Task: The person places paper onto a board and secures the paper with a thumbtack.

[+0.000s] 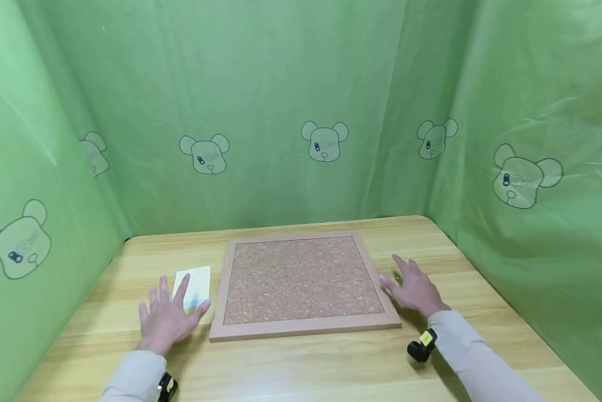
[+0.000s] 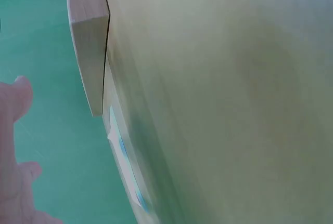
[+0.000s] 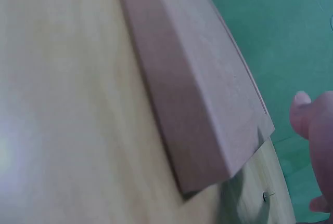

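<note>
A cork board (image 1: pixel 304 281) with a pale wooden frame lies flat on the table between the two hands. My left hand (image 1: pixel 167 321) is spread with straight fingers to the left of the board, its index fingertip overlapping a white packet or card (image 1: pixel 198 283) with a blue lower edge. On the other side, my right hand (image 1: pixel 415 289) holds nothing, fingers extended, thumb close to the frame's right edge. Partly behind that hand is a small, shiny metallic thing (image 3: pixel 267 196) on the table. The frame (image 3: pixel 192 104) fills much of the right wrist view.
The light wood table (image 1: pixel 290 368) has a rounded far right corner. Green curtains (image 1: pixel 260 84) printed with bear heads enclose it at the back and both sides. Each wrist carries a small black camera (image 1: pixel 421 346) at the sleeve.
</note>
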`<action>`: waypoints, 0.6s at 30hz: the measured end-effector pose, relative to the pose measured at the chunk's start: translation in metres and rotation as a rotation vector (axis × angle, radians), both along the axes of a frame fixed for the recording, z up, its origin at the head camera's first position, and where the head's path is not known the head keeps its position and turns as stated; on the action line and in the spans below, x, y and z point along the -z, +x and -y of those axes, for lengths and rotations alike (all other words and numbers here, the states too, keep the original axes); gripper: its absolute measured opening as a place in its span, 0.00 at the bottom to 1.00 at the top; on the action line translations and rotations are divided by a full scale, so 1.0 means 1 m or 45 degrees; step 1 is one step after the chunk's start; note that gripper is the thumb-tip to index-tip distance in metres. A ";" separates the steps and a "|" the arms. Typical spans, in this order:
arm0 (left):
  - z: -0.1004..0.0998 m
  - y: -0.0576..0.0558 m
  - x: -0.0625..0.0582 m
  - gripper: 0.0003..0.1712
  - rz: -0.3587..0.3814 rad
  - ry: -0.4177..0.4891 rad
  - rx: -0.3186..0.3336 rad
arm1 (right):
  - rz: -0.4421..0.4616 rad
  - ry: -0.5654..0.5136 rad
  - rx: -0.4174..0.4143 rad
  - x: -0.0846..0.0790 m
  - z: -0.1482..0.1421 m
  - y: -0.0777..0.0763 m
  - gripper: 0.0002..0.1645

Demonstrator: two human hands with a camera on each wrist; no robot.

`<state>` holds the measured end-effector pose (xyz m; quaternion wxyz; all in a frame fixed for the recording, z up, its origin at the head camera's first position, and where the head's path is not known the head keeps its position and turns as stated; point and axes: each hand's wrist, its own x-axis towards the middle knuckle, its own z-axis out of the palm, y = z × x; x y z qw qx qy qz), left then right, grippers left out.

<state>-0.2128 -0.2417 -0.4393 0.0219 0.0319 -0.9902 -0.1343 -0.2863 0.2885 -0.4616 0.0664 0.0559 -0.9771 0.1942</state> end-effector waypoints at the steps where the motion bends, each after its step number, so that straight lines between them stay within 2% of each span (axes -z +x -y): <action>1: 0.001 0.000 0.000 0.53 0.007 0.003 -0.002 | 0.022 -0.054 0.002 -0.001 0.000 -0.001 0.50; 4: 0.002 -0.001 -0.001 0.53 0.035 0.024 -0.010 | 0.066 -0.172 0.018 -0.003 0.000 -0.005 0.50; 7: 0.004 -0.003 -0.001 0.55 0.047 0.059 -0.020 | 0.094 -0.223 0.043 -0.006 0.000 -0.007 0.50; 13: 0.009 -0.008 -0.002 0.58 0.046 0.157 -0.051 | 0.124 -0.188 0.066 -0.006 -0.001 -0.015 0.48; 18: 0.015 -0.012 -0.005 0.58 0.061 0.256 -0.128 | 0.133 -0.144 0.071 -0.004 -0.001 -0.021 0.43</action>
